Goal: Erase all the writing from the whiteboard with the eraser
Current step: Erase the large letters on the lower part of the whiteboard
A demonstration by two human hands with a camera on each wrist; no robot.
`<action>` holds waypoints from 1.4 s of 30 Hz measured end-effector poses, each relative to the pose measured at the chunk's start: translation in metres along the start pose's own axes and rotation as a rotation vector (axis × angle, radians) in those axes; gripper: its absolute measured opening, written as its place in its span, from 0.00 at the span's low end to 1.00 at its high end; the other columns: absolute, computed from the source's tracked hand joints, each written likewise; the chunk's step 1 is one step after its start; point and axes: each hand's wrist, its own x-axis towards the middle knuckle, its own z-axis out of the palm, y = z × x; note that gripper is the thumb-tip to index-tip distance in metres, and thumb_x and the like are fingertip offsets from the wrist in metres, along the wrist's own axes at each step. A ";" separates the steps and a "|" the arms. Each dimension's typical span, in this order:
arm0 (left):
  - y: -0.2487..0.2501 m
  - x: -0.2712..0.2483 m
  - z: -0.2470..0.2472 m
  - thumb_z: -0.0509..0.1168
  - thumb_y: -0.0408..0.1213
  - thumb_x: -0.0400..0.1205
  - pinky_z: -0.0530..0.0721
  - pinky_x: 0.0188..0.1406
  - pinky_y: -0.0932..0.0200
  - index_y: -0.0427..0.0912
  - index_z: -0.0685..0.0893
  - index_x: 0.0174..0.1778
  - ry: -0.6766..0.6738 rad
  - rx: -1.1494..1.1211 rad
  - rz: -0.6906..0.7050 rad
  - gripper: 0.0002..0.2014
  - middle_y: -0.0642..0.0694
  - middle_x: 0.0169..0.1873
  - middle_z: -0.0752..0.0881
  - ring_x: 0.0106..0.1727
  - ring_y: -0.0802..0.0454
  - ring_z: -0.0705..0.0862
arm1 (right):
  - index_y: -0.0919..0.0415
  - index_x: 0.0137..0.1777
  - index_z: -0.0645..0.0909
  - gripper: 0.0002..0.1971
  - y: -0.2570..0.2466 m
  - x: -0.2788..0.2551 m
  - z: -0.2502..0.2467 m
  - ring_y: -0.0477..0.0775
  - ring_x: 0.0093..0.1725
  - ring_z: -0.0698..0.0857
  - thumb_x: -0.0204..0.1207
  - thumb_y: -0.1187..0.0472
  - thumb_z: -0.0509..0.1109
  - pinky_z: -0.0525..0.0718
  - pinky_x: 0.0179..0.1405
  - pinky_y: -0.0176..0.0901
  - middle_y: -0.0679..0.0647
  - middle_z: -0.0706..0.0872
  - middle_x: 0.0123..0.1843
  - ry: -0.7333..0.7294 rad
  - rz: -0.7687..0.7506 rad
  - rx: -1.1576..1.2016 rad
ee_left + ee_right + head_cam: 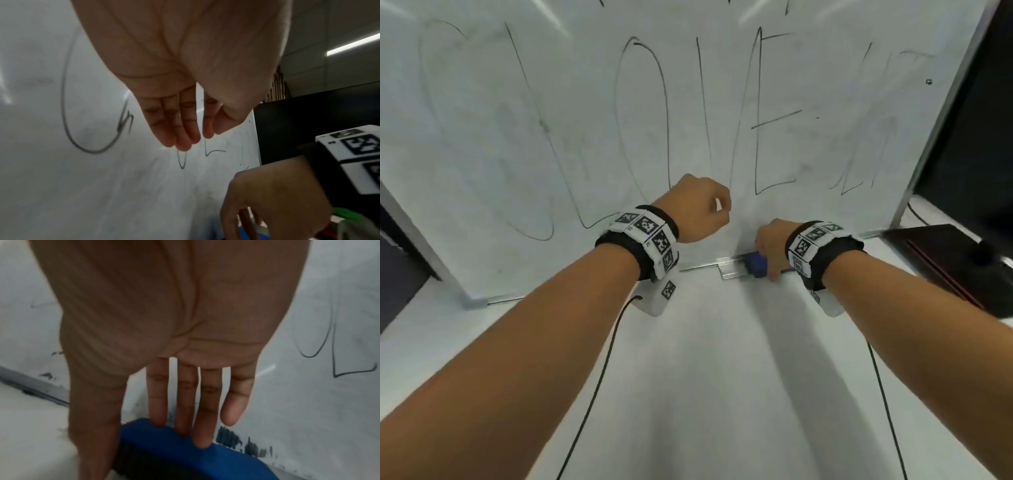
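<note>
The whiteboard (585, 144) leans upright at the back of a white table, covered in large black marker letters (640, 113) and grey smudges. A blue eraser (755, 265) lies in the metal tray (729, 272) at the board's lower edge. My right hand (768, 251) is down over it. In the right wrist view three fingertips (200, 441) touch the far side of the eraser (185, 456) and the thumb runs down its near side, pinching it. My left hand (703, 209) hovers close to the board, loosely curled and holding nothing. Its fingers (180, 129) hang relaxed.
A black device (945, 263) lies on the table at the right, with a dark screen (979, 137) behind it. Two thin black cables (599, 377) (883, 411) trail over the white tabletop (722, 377). Another dark object (397, 267) stands at the left edge.
</note>
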 end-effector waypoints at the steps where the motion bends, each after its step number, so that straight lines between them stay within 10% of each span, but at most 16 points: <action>1: -0.001 0.003 0.008 0.65 0.39 0.80 0.82 0.46 0.61 0.46 0.89 0.49 -0.003 -0.048 -0.017 0.08 0.54 0.31 0.85 0.35 0.60 0.81 | 0.52 0.44 0.82 0.23 0.003 0.004 0.004 0.56 0.38 0.86 0.49 0.47 0.84 0.90 0.42 0.52 0.53 0.85 0.43 0.026 -0.006 -0.004; 10: -0.018 0.008 0.111 0.67 0.45 0.82 0.85 0.59 0.50 0.49 0.87 0.66 -0.372 0.071 -0.112 0.17 0.43 0.59 0.87 0.54 0.43 0.86 | 0.50 0.43 0.80 0.19 0.000 -0.009 0.009 0.55 0.32 0.83 0.53 0.53 0.83 0.85 0.31 0.44 0.52 0.80 0.39 0.084 0.037 -0.055; 26: -0.011 0.006 0.136 0.69 0.45 0.79 0.81 0.42 0.56 0.47 0.84 0.52 -0.306 0.134 -0.189 0.09 0.46 0.43 0.83 0.42 0.45 0.84 | 0.53 0.58 0.82 0.14 -0.002 -0.039 0.027 0.57 0.41 0.80 0.73 0.55 0.74 0.78 0.38 0.47 0.54 0.75 0.44 0.286 -0.010 -0.077; 33: -0.007 -0.022 0.079 0.67 0.42 0.81 0.87 0.53 0.52 0.43 0.87 0.58 0.038 -0.171 -0.258 0.13 0.46 0.50 0.89 0.50 0.47 0.88 | 0.52 0.49 0.80 0.14 -0.023 -0.066 0.003 0.57 0.41 0.81 0.75 0.42 0.67 0.78 0.36 0.46 0.50 0.78 0.41 0.587 -0.088 0.184; 38: -0.005 -0.053 0.019 0.65 0.36 0.84 0.82 0.51 0.73 0.48 0.88 0.62 0.424 -0.402 -0.191 0.12 0.55 0.50 0.91 0.50 0.64 0.87 | 0.51 0.46 0.72 0.11 -0.056 -0.086 -0.033 0.54 0.38 0.81 0.76 0.48 0.70 0.82 0.33 0.50 0.52 0.80 0.41 0.876 -0.399 0.754; 42: -0.006 -0.079 -0.028 0.63 0.37 0.83 0.89 0.56 0.54 0.49 0.88 0.61 0.604 -0.551 -0.157 0.14 0.56 0.51 0.92 0.53 0.58 0.90 | 0.50 0.52 0.72 0.11 -0.091 -0.099 -0.066 0.44 0.39 0.82 0.79 0.51 0.72 0.83 0.37 0.39 0.46 0.82 0.50 0.940 -0.565 0.948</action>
